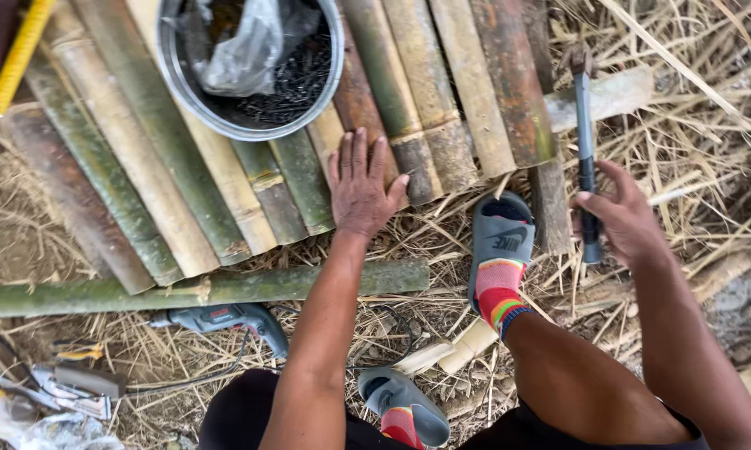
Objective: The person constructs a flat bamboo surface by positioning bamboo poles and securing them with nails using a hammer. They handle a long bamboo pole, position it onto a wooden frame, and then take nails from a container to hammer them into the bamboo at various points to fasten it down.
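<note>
Here the split bamboo slats at upper centre are pressed flat by the open left hand, holding nothing; the hammer, right of centre, is gripped in the closed right hand. Slats are best kept steadied, fingers clear.

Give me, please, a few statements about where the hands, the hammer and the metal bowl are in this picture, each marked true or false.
1. The left hand lies flat, palm down, on the split bamboo slats. True.
2. The right hand holds a power drill. False: it holds a hammer by the handle, and the power drill lies on the straw, with neither hand on it.
3. The metal bowl stands on the bamboo slats. True.
4. The hammer's head points toward the person's feet. False: it points away from them, up the picture.
5. The grey slipper rests at the near ends of the slats. True.
</note>
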